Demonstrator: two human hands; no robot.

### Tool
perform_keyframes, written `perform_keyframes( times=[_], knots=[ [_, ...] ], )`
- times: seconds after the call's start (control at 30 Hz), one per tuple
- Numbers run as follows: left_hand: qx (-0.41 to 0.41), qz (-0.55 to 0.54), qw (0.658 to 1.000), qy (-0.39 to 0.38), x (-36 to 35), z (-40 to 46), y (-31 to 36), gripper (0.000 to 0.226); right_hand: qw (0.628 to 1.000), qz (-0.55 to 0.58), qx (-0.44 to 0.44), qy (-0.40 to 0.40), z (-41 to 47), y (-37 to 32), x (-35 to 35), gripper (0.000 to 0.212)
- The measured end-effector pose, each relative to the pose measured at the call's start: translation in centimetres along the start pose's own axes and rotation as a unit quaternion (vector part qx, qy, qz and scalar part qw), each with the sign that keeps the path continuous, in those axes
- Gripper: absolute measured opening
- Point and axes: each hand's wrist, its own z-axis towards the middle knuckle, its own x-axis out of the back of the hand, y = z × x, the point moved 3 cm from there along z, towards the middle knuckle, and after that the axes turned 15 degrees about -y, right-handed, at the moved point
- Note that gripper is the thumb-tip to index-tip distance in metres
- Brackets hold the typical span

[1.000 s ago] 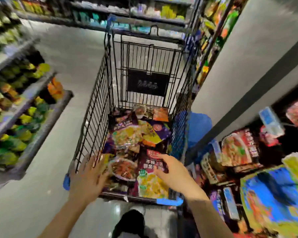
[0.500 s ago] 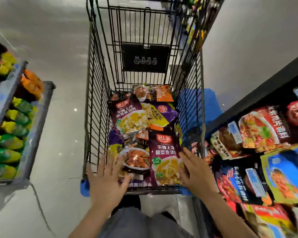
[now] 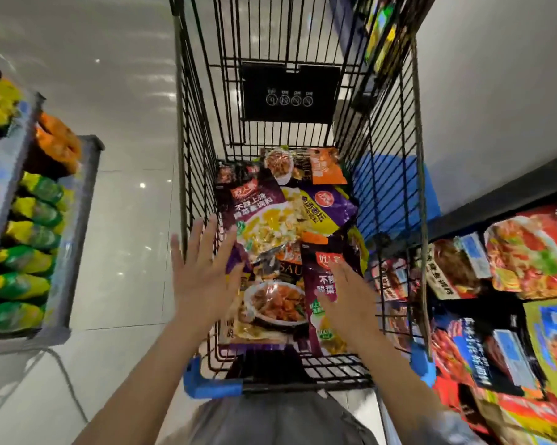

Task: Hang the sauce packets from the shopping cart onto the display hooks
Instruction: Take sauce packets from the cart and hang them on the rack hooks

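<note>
While sauce packets (image 3: 280, 248) lie heaped in the shopping cart (image 3: 193, 162) just beyond both palms, left hand (image 3: 203, 277) and right hand (image 3: 351, 293) reach in, fingers spread, gripping nothing, apparently choosing one to hang.

The shopping cart (image 3: 302, 43) is black-coated wire metal, matt, with smooth blue plastic corner guards (image 3: 213, 385) at 6 o'clock. Inside, the sauce packets (image 3: 270, 226) are glossy plastic film, crinkled and catching light. A matt black plastic sign (image 3: 290, 91) hangs at 12 o'clock. The floor (image 3: 116, 155) at 9 o'clock is polished, reflective tile. Glossy film packets (image 3: 527, 252) show at 3 o'clock.
</note>
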Motion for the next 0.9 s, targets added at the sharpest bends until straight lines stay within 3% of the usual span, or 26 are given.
perform_keyframes(
  times=[0.13,0.37,0.57,0.63,0.7,0.9],
  knots=[
    [0.035,0.01,0.999,-0.033,-0.3,3.3,-2.6,0.068,0.998,0.022,-0.006,-0.057,7.1,-2.4,0.9,0.067],
    [0.043,0.017,0.999,0.008,-1.0,3.5,-2.6,0.067,0.981,0.14,-0.093,-0.091,17.2,-3.9,1.5,0.061],
    [0.048,0.006,0.999,0.014,-0.6,3.4,-2.5,0.063,0.958,0.247,-0.142,-0.025,17.4,-7.1,-0.4,0.035],
    [0.047,0.006,0.999,0.019,-0.6,3.4,-2.5,0.062,0.952,0.278,-0.125,-0.041,17.0,-7.7,-0.5,0.015],
    [0.046,0.006,0.999,0.022,-0.6,3.3,-2.4,0.062,0.958,0.27,-0.088,-0.045,16.2,-7.7,-0.2,0.008],
    [0.04,-0.017,0.999,0.028,-0.7,3.4,-2.5,0.062,0.983,0.174,-0.035,-0.048,9.5,-2.7,-0.1,0.061]
  ],
)
